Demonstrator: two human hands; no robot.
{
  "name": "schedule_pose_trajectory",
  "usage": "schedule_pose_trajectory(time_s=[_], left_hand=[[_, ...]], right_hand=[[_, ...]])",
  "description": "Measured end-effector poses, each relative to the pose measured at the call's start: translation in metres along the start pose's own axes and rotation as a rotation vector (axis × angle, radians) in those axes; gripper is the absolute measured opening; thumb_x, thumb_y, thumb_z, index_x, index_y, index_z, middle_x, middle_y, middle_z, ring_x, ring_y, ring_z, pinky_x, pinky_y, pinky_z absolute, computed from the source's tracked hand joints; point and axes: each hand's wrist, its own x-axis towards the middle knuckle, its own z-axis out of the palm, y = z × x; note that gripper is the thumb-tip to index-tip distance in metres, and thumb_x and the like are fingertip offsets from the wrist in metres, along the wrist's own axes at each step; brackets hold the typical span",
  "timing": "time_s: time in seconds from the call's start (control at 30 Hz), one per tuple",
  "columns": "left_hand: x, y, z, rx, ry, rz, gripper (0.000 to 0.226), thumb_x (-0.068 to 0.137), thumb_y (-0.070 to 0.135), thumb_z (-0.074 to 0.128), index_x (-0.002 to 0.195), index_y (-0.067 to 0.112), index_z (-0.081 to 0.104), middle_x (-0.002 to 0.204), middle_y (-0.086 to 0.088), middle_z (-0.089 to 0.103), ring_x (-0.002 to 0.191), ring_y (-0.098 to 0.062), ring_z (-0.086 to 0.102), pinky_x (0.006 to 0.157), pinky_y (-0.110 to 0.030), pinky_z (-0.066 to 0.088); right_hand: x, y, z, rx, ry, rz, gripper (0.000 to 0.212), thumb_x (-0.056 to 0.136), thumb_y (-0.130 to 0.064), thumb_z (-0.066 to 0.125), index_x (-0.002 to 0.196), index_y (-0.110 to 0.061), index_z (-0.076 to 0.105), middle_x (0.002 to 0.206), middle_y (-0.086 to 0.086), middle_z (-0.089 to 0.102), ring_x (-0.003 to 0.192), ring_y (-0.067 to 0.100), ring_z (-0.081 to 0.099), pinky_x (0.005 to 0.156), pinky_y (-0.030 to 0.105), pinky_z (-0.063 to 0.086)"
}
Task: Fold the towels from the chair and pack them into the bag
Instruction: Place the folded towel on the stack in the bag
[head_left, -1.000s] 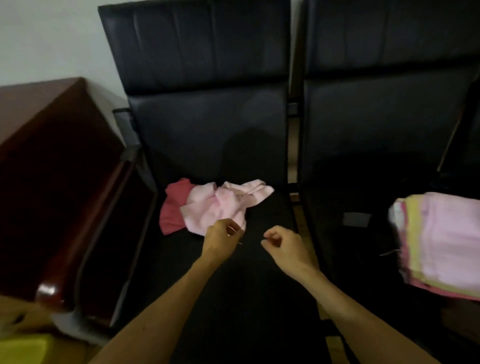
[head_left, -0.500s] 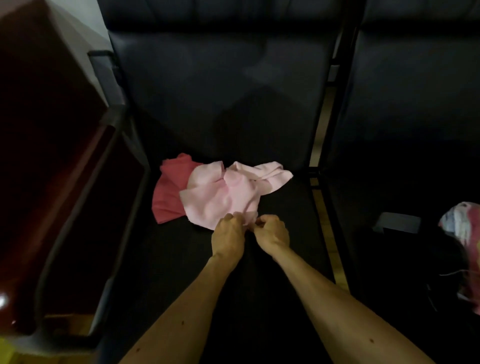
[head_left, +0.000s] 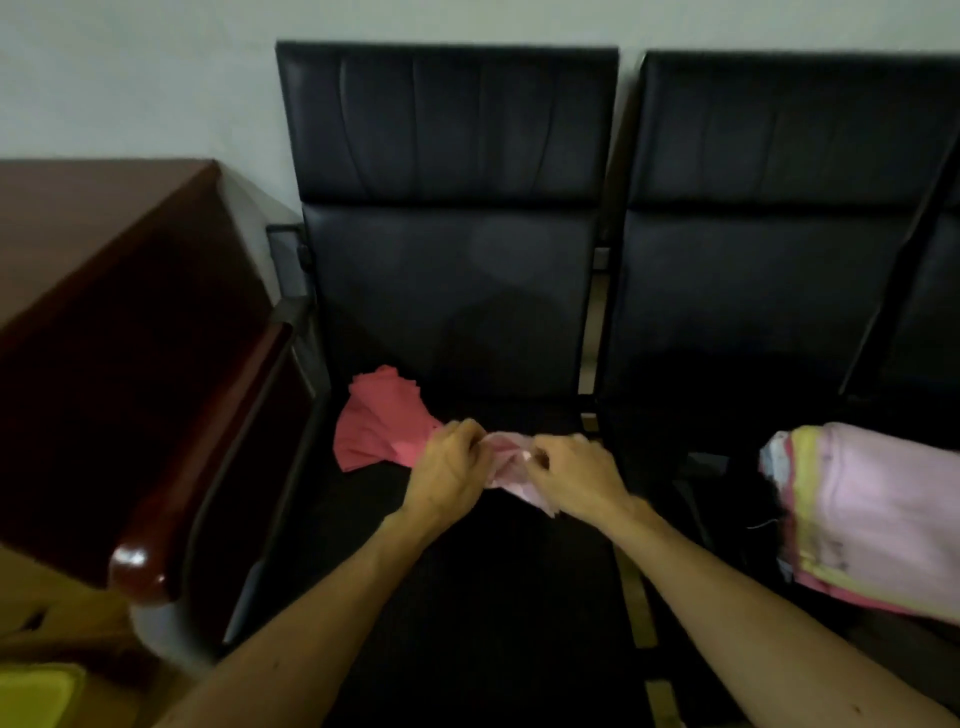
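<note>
A light pink towel (head_left: 511, 467) is bunched between my hands over the seat of the black chair (head_left: 467, 597). My left hand (head_left: 449, 470) grips its left side and my right hand (head_left: 574, 475) grips its right side; most of the cloth is hidden by my fingers. A darker pink-red towel (head_left: 382, 426) lies crumpled on the seat just left of my left hand. On the neighbouring seat to the right sits a stack of folded towels (head_left: 878, 514), pink with yellow edges, over something dark that I cannot make out.
A second black chair (head_left: 753, 260) stands to the right, joined by a metal frame. A dark red wooden desk (head_left: 104, 291) with a rounded edge stands close on the left. A yellow object (head_left: 36, 696) shows at the bottom left corner.
Both hands have closed on the light pink towel and gathered it up off the seat, uncovering more of the darker towel. The view has tilted up and back.
</note>
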Motion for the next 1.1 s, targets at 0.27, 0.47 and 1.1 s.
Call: schedule_pose_trajectory(time_s=[0.27, 0.47, 1.1], left_hand=[[-0.057, 0.116, -0.111, -0.131, 0.033, 0.182, 0.014, 0.091, 0.013, 0.065, 0.102, 0.021, 0.066, 0.091, 0.009, 0.067, 0.082, -0.006, 0.063, 0.078, -0.026, 0.054], [-0.112, 0.196, -0.148, -0.633, -0.04, 0.259, 0.022, 0.093, 0.024, 0.059, 0.114, 0.019, 0.064, 0.104, 0.006, 0.07, 0.093, -0.007, 0.067, 0.078, -0.026, 0.056], [-0.169, 0.294, -0.267, -0.607, 0.109, 0.537, 0.04, 0.09, 0.049, 0.064, 0.101, 0.011, 0.066, 0.098, -0.003, 0.07, 0.091, -0.017, 0.066, 0.078, -0.03, 0.056]], right_hand=[[-0.098, -0.063, -0.165, 0.375, 0.323, -0.1, 0.023, 0.093, -0.024, 0.053, 0.075, -0.011, 0.06, 0.077, 0.004, 0.065, 0.072, 0.022, 0.059, 0.065, 0.033, 0.043], [-0.156, -0.104, -0.218, 0.64, 0.294, -0.142, 0.023, 0.097, -0.02, 0.051, 0.078, -0.015, 0.063, 0.075, 0.0, 0.058, 0.068, 0.01, 0.053, 0.063, 0.025, 0.041], [-0.285, -0.167, -0.348, 0.65, 0.227, -0.57, 0.023, 0.096, -0.015, 0.054, 0.079, -0.017, 0.07, 0.075, -0.005, 0.067, 0.072, 0.005, 0.061, 0.069, 0.022, 0.052]])
